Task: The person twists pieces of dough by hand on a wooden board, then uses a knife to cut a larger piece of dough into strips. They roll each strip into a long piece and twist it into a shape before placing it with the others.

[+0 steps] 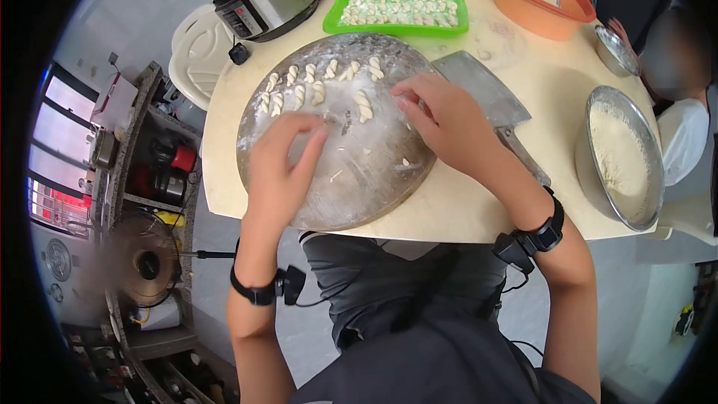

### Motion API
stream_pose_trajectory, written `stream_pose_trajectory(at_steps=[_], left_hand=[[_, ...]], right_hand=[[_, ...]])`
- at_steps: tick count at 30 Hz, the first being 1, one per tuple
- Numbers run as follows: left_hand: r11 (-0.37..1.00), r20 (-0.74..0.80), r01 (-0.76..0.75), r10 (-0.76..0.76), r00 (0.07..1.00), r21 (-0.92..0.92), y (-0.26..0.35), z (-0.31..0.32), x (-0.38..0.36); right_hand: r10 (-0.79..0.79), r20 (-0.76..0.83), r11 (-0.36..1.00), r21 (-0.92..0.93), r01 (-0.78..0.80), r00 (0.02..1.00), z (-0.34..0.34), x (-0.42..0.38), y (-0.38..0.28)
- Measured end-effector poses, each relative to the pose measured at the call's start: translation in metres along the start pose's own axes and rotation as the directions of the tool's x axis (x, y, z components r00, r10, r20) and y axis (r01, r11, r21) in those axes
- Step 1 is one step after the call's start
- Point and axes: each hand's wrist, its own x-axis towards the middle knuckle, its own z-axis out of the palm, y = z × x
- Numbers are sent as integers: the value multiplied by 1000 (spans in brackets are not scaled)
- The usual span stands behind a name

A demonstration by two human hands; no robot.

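A round wooden board [374, 198], dusted with flour, carries several small twisted pieces of dough [318, 92] in loose rows on its far side. My left hand [280, 168] hovers over the board's left part, thumb and fingers curved with a gap between them and nothing visible inside. Over the right edge is my right hand [445, 120], fingers bent and apart, also without anything visible in it. One dough twist [363, 105] lies between the two hands. Small dough scraps [336, 176] are on the near part. Beside my right hand rests a cleaver [486, 90], partly hidden by my forearm.
Behind the board stands a green tray [329, 24] full of dough twists. An electric pressure cooker [262, 0] is at back left. To the right are an orange basin [523, 11], a small metal bowl [618, 51], a metal basin of flour [621, 157] and another person [684, 135].
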Motion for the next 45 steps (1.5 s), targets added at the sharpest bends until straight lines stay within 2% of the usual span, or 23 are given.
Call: stream_pose_trajectory(at_steps=[2,5,9,12,13,16,19,22,29,34,37,40,41,44,45], left_hand=[[999,-31,-36,35,999,-31,-6,-18,-27],[993,-137,-25,9,991,-118,-23,-27,-66],[940,-371,71,-200,907,-332,-56,-15,-94],[856,-443,141,-390,807,-497,-74,-17,-100],[857,-462,124,-385,799,-499,-80,-18,-100],[700,-414,117,-539,733,-704,-83,-22,-96],[576,-358,84,-607,709,-813,-85,-23,-100],[508,-338,51,-641,690,-860,-87,-23,-104],[482,-337,-8,-601,725,-876,-87,-25,-109],[518,-305,69,-601,739,-853,-82,-27,-107],[538,-282,72,-546,789,-840,-86,-27,-111],[879,-297,213,-359,885,-427,-83,-28,-104],[911,-164,283,-341,926,-299,-79,-36,-100],[961,-164,269,-255,953,63,-67,-32,-76],[932,-101,351,-342,934,87,-66,-33,-72]], right_hand=[[-25,50,999,-41,27,998,11,10,4],[35,243,990,-142,0,969,32,25,5],[54,274,980,-197,0,960,37,31,-1],[-13,309,985,-159,65,951,33,33,8],[-35,329,986,-143,86,944,31,37,9],[-93,350,975,-158,157,932,34,44,9],[-126,307,942,-262,211,943,34,43,7],[-153,264,897,-367,246,952,40,42,5],[-210,207,829,-480,286,956,60,54,1],[-181,171,860,-450,240,969,72,66,4],[-151,188,847,-482,225,970,71,67,2],[-204,186,824,-498,271,961,62,66,-7],[-231,176,817,-499,289,957,57,65,-12],[-72,109,787,-604,123,991,34,61,-40],[46,100,767,-641,29,994,27,54,-43]])
